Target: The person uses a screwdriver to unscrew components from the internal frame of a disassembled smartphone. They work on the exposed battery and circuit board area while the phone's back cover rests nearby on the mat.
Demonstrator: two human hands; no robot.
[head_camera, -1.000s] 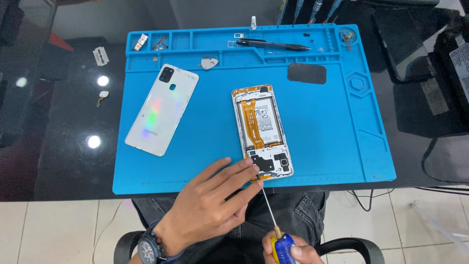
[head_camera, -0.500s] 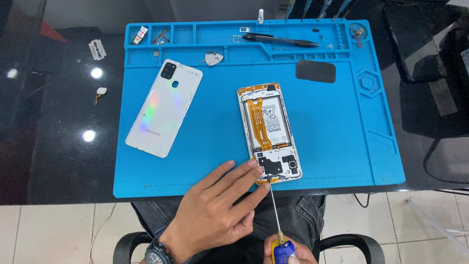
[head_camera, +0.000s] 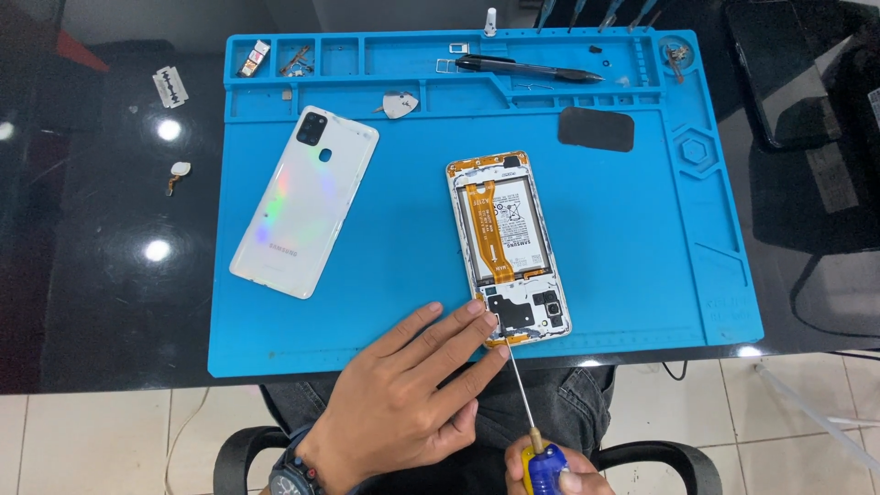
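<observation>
An opened phone [head_camera: 507, 247] lies face down on the blue work mat [head_camera: 394, 275], its battery, orange flex cable and boards exposed. My left hand [head_camera: 412, 394] rests flat at the mat's near edge, fingertips touching the phone's near left corner. My right hand [head_camera: 547, 467], at the bottom edge of the view, grips the blue and yellow handle of a thin screwdriver [head_camera: 521, 390]. Its tip meets the phone's near end. The phone's white iridescent back cover [head_camera: 304, 202] lies apart to the left on the mat.
The mat's far trays hold a black pen [head_camera: 527, 67], small parts and a triangular pick [head_camera: 400, 105]. A dark rectangular pad [head_camera: 596, 128] lies at the right rear. A razor blade [head_camera: 170, 87] sits on the black glass table, left of the mat.
The view has shifted slightly, so the mat and phone sit a bit further right in the frame. My left hand's fingers stay at the phone's corner and the screwdriver stays at its near end.
</observation>
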